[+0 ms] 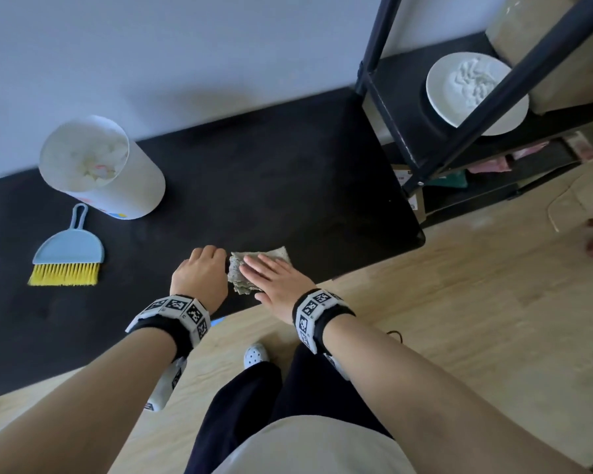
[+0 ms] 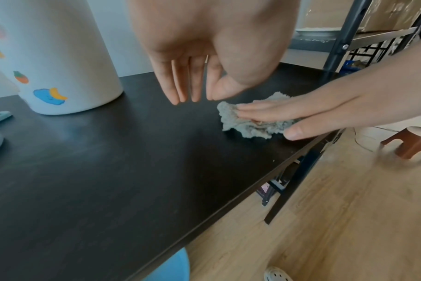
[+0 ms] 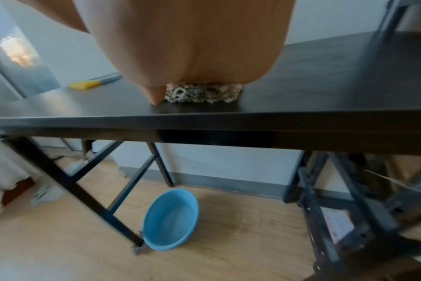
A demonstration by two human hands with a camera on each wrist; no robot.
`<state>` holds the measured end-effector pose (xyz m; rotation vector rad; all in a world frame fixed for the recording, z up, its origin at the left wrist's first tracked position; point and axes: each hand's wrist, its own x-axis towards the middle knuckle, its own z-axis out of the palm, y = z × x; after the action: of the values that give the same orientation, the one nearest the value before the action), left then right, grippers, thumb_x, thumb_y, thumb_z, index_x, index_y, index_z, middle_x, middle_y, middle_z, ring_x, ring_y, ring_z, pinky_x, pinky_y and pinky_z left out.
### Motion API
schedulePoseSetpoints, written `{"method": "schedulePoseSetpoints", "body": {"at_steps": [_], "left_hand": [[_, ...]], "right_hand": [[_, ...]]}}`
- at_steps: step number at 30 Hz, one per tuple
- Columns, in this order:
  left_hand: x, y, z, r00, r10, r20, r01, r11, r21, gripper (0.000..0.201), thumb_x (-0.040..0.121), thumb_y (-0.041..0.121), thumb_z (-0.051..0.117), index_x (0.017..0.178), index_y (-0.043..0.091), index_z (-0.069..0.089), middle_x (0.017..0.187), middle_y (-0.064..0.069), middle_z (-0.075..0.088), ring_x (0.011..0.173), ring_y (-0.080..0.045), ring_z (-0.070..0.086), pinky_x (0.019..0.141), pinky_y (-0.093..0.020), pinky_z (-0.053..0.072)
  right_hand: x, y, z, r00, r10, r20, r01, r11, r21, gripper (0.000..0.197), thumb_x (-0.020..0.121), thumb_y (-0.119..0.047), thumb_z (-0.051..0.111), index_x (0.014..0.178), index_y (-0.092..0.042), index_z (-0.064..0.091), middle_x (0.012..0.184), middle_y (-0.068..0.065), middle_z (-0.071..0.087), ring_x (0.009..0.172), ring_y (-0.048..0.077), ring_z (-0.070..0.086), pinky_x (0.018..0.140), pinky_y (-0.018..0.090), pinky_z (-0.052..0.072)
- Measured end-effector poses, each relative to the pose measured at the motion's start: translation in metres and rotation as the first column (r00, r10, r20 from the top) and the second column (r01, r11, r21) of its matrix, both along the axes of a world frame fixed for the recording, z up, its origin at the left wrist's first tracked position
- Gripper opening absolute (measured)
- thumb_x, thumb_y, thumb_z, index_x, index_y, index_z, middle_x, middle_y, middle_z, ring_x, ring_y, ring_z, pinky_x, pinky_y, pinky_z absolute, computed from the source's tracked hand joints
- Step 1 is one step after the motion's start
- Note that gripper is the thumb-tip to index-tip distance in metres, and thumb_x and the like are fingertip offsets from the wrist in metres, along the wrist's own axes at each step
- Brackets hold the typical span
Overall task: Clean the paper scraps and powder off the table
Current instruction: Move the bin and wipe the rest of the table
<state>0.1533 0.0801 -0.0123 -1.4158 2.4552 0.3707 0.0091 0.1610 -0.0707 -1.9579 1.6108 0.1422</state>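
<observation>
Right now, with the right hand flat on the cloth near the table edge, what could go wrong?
1. The cloth lies close to the front edge of the table; a wipe toward the person could push powder onto the floor, since the blue basin stands further under the table.
2. The right hand only presses flat, so the cloth may bunch or slip.
3. The left hand hovers beside it and could get in the way.
</observation>
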Motion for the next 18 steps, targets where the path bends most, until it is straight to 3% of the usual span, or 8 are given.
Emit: {"method": "schedulePoseSetpoints", "body": {"at_steps": [9,18], "left_hand": [[-0.095,0.011,-0.002,0.992,-0.129,0.002,0.129,0.991,0.022,0.030,0.092,0.014,0.042,0.120,0.011,0.053,0.125,-0.004,0.053,0.116,-0.024,0.048,0.089,-0.035,0.044],[-0.155,0.018,-0.004,0.983,-0.185,-0.013,0.185,0.982,0.046,0.030,0.093,0.015,0.041,0.121,0.013,0.052,0.127,-0.003,0.052,0.116,-0.023,0.047,0.090,-0.034,0.043]], "right_hand": [[-0.110,0.009,0.000,0.947,-0.315,-0.057,0.314,0.949,-0.025,0.059,0.103,-0.033,0.025,0.150,-0.024,-0.008,0.158,-0.008,-0.015,0.146,0.013,-0.011,0.117,0.032,-0.003],[-0.193,0.028,-0.003,0.865,-0.492,-0.096,0.493,0.870,-0.017,0.059,0.103,-0.033,0.024,0.151,-0.023,-0.008,0.158,-0.006,-0.016,0.146,0.014,-0.012,0.119,0.033,-0.001]]}}
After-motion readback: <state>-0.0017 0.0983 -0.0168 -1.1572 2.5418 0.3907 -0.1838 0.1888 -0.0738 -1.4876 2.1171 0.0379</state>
